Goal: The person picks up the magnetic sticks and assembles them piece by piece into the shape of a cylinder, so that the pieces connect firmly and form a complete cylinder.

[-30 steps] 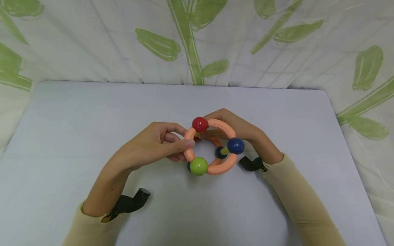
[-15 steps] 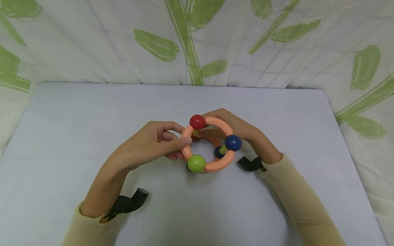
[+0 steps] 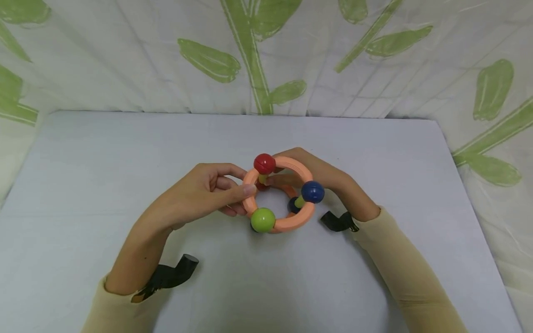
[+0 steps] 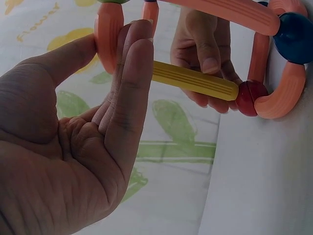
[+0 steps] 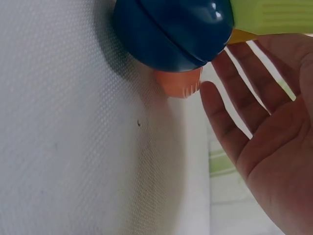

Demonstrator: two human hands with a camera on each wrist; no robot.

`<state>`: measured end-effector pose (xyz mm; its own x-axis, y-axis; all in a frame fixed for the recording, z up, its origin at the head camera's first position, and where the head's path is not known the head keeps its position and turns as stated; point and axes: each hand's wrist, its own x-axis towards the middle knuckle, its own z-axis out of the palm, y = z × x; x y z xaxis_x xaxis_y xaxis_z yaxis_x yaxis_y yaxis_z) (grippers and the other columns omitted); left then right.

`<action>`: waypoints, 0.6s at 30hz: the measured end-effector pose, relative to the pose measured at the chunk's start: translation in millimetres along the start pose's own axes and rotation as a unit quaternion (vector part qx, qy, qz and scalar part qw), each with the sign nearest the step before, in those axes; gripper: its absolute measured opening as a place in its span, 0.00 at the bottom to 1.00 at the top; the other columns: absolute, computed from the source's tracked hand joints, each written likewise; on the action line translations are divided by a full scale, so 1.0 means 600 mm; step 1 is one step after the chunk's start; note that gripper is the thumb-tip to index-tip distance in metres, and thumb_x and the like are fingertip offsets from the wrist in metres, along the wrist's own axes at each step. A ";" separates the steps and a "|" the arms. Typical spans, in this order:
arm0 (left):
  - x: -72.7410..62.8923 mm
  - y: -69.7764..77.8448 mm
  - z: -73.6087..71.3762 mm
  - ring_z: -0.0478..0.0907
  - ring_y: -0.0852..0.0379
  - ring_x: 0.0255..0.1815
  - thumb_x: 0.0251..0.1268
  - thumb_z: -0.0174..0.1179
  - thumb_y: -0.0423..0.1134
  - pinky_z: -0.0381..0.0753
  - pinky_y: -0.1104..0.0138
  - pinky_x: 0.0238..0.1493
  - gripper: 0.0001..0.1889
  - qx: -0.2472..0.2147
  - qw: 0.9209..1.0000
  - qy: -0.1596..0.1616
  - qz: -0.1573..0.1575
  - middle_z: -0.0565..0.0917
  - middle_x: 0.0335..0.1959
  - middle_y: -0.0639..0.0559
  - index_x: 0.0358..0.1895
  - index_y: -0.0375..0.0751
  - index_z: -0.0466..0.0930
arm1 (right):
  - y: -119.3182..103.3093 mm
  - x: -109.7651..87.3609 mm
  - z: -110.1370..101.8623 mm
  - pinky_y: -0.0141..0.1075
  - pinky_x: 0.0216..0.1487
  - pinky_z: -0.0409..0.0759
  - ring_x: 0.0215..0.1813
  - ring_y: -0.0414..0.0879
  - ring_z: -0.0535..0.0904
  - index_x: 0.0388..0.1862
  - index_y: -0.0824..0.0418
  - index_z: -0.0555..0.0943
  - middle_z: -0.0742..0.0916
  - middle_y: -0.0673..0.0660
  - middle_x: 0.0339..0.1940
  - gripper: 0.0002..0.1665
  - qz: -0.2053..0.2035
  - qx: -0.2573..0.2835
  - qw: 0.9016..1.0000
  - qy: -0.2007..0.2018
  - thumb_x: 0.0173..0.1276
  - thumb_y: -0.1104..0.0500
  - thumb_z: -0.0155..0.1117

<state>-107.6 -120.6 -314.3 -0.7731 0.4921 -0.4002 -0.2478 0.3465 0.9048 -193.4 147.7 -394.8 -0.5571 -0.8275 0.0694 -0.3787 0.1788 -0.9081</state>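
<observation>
A toy frame of magnetic rods and balls stands on the table: two orange rings, one over the other, joined by straight rods. On the upper ring (image 3: 291, 225) sit a red ball (image 3: 264, 163), a blue ball (image 3: 312, 192) and a green ball (image 3: 263, 219). My left hand (image 3: 200, 194) pinches the ring's left curve between thumb and fingers. From behind, my right hand (image 3: 312, 169) holds the yellow upright rod (image 4: 195, 83), just above a lower red ball (image 4: 252, 98). A light green rod (image 5: 279, 17) joins a lower blue ball (image 5: 171, 32) in the right wrist view.
The white table (image 3: 125, 138) reaches back to a pale curtain (image 3: 145, 55) printed with green leaves. Black wrist mounts stick out at the left cuff (image 3: 175, 275) and the right cuff (image 3: 337, 222).
The frame and both hands sit slightly farther left in the head view, along with a small shift of the whole scene. Both hands keep their places on the frame.
</observation>
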 end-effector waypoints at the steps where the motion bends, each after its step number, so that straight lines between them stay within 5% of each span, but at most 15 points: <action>1: 0.000 0.000 -0.001 0.90 0.38 0.45 0.74 0.68 0.50 0.91 0.56 0.50 0.20 0.001 1.000 -0.001 0.000 0.93 0.38 0.44 0.61 0.44 0.81 | 0.001 0.000 0.000 0.40 0.54 0.84 0.42 0.47 0.85 0.47 0.54 0.88 0.91 0.59 0.40 0.05 0.005 0.002 1.000 -0.002 0.74 0.62 0.70; 6: 0.003 0.000 0.000 0.90 0.37 0.45 0.74 0.68 0.51 0.91 0.55 0.50 0.21 0.002 1.000 -0.004 0.004 0.93 0.38 0.44 0.61 0.45 0.81 | 0.008 -0.003 -0.001 0.38 0.64 0.84 0.45 0.44 0.87 0.45 0.50 0.88 0.91 0.58 0.39 0.06 0.043 -0.009 0.999 0.000 0.73 0.60 0.72; 14: 0.006 -0.006 0.001 0.90 0.38 0.46 0.78 0.63 0.49 0.91 0.53 0.50 0.19 0.000 1.000 0.009 0.023 0.92 0.41 0.45 0.65 0.47 0.80 | 0.004 -0.004 -0.002 0.36 0.50 0.83 0.39 0.42 0.84 0.44 0.45 0.88 0.91 0.55 0.37 0.04 0.067 -0.027 0.997 0.012 0.74 0.55 0.72; 18: 0.007 -0.009 -0.001 0.91 0.44 0.47 0.81 0.60 0.49 0.89 0.55 0.56 0.21 0.012 0.999 0.013 0.031 0.92 0.45 0.47 0.69 0.46 0.77 | 0.005 -0.003 -0.006 0.40 0.63 0.84 0.47 0.42 0.88 0.47 0.46 0.89 0.93 0.52 0.40 0.07 0.055 -0.037 0.998 0.016 0.73 0.56 0.73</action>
<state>-110.0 -121.0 -320.5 -0.8017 0.4916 -0.3399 -0.1853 0.3361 0.9234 -196.3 152.0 -396.2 -0.6212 -0.7835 -0.0149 -0.3672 0.3079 -0.8777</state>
